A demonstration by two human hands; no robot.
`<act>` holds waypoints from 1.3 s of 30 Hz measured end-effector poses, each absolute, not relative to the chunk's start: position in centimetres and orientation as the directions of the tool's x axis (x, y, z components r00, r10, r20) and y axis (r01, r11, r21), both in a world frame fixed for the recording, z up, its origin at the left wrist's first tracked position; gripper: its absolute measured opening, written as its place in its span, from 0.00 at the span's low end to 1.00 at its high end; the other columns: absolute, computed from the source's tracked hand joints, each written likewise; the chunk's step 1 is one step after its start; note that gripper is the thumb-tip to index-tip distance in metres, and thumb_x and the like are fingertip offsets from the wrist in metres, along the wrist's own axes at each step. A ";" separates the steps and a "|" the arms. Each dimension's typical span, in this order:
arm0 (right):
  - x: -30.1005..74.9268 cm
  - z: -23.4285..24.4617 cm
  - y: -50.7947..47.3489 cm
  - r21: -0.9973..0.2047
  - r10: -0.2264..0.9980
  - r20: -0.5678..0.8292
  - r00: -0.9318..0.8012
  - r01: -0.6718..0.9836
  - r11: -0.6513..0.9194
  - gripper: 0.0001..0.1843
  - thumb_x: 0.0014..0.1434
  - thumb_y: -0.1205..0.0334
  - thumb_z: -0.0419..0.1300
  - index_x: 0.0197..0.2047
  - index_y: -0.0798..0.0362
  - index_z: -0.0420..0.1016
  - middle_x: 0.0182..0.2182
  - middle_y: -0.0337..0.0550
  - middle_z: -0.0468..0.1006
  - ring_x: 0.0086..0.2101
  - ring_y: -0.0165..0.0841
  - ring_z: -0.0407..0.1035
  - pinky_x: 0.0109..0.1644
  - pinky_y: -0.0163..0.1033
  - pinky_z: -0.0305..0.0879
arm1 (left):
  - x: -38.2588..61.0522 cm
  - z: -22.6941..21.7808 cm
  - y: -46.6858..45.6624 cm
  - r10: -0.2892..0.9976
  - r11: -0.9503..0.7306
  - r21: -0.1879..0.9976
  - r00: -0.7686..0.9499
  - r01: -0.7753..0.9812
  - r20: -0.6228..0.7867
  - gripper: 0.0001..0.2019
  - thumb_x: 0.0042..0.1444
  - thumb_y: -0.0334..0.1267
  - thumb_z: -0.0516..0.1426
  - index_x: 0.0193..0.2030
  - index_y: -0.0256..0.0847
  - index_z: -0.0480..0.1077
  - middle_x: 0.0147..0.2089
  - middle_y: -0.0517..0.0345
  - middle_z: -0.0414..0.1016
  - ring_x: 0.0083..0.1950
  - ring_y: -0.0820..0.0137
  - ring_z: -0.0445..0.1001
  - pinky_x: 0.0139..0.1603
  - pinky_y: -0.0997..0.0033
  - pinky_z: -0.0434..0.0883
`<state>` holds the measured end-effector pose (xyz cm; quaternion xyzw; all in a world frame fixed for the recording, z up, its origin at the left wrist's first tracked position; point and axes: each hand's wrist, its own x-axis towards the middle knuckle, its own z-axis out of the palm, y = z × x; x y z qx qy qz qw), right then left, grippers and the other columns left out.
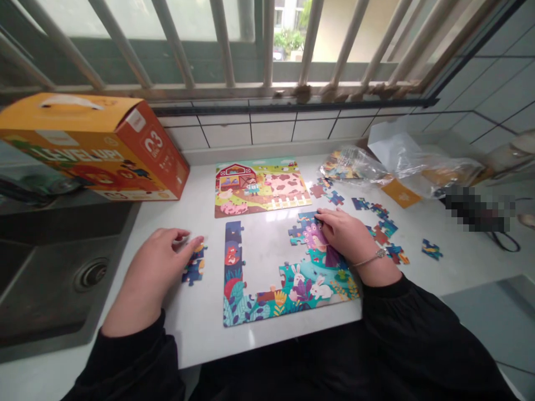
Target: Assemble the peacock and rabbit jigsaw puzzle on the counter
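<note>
Black sleeves (pixel 418 328) of soft, matte cloth come in at the near left and right, above the smooth, pale, slightly glossy surface (pixel 213 342). Just beyond the near edge lies the partly built puzzle (pixel 301 289), flat printed card with rounded corners and knobbed joints, its far middle gap baring the surface. The right hand (pixel 345 234), with a thin beaded bracelet (pixel 371 257) at its wrist, rests palm down on the puzzle's right part, fingers bent and tips at its far edge; whether they pinch a piece I cannot tell. Left of the puzzle and apart from it, the left hand (pixel 165 264) is half curled, thumb stretched over small joined pieces (pixel 194 270); its grip is unclear too. Farther left sits a dark metal sink (pixel 45 289) with a round drain. To the right of the right hand, loose knobbed pieces (pixel 381 236) lie scattered. Beyond the puzzle is a flat, rectangular farm picture (pixel 263 186), between a boxy orange carton (pixel 146 150) at left and a crinkled clear plastic bag (pixel 355 164) at right. Farthest stand glossy white tiles (pixel 273 132) and round window bars (pixel 223 44).
</note>
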<state>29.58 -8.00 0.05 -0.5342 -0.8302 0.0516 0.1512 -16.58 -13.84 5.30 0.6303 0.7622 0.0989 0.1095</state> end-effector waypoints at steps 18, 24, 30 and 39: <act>26.3 4.0 -14.8 -0.221 0.691 0.298 -0.658 0.657 0.721 0.15 0.74 0.69 0.58 0.55 0.47 0.85 0.59 0.48 0.85 0.61 0.48 0.75 0.69 0.60 0.73 | -15.6 1.9 -17.6 1.000 0.000 0.274 0.002 0.962 -0.009 0.33 0.65 0.62 0.52 0.64 0.40 0.75 0.60 0.38 0.78 0.62 0.43 0.78 0.71 0.44 0.73; 29.6 3.4 -18.0 -0.282 0.767 0.325 -0.554 0.717 0.638 0.16 0.73 0.68 0.60 0.58 0.45 0.83 0.57 0.48 0.85 0.58 0.49 0.77 0.63 0.59 0.77 | -14.5 1.1 -18.4 0.998 0.012 0.223 -0.024 0.975 0.050 0.32 0.69 0.57 0.45 0.64 0.37 0.76 0.56 0.33 0.80 0.59 0.41 0.79 0.67 0.43 0.75; 33.2 2.6 -19.5 -0.323 0.833 0.364 -0.416 0.783 0.532 0.18 0.73 0.69 0.58 0.60 0.44 0.81 0.50 0.48 0.86 0.51 0.46 0.78 0.62 0.59 0.76 | -13.7 1.6 -19.4 0.982 0.007 0.241 -0.052 0.971 0.182 0.26 0.68 0.56 0.47 0.67 0.58 0.71 0.57 0.45 0.80 0.62 0.40 0.78 0.69 0.37 0.71; 38.5 0.5 -21.2 -0.168 0.935 0.340 0.097 0.985 -0.041 0.20 0.75 0.58 0.58 0.65 0.58 0.74 0.53 0.64 0.80 0.53 0.55 0.75 0.61 0.60 0.73 | -13.7 0.3 -17.2 0.992 -0.117 0.121 0.110 0.986 0.062 0.31 0.70 0.59 0.44 0.69 0.44 0.69 0.73 0.38 0.74 0.74 0.42 0.72 0.76 0.41 0.66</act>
